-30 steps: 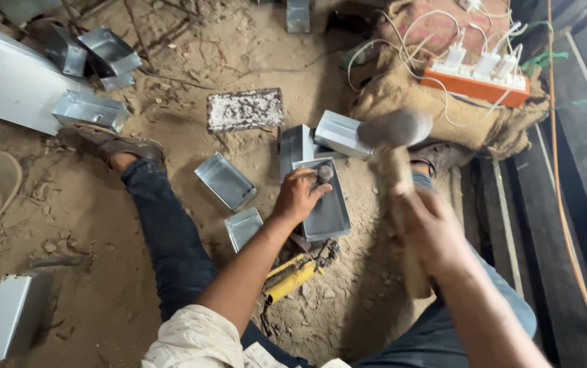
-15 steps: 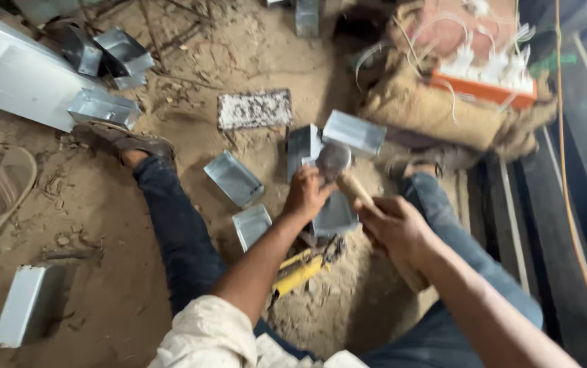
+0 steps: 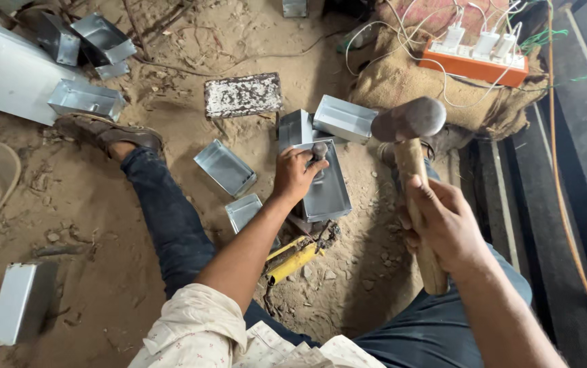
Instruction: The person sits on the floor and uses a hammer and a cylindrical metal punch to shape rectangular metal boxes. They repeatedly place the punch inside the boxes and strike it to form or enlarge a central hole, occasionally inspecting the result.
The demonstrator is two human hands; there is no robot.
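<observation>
**Sheet-metal box work, sandy floor**

Head view. Landmark: open rectangular galvanised sheet-metal box (image 3: 326, 184), lying on the sandy floor (image 3: 102, 272) between the person's legs.
- Left hand (image 3: 295, 176): closed on a short dark metal punch (image 3: 319, 151) stood upright in the box, at its far end.
- Right hand (image 3: 443, 225): gripping the wooden handle of a round-headed mallet (image 3: 409, 121), head raised to the right of the box.
- Smaller shallow metal trays (image 3: 225, 167): left of the box.
- Yellow-handled tool (image 3: 295, 260): just nearer than the box.
- Orange power strip (image 3: 476, 67): beyond it, on sacking.

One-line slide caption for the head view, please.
Left hand steadies punch on metal tray; right hand raises hammer.
</observation>
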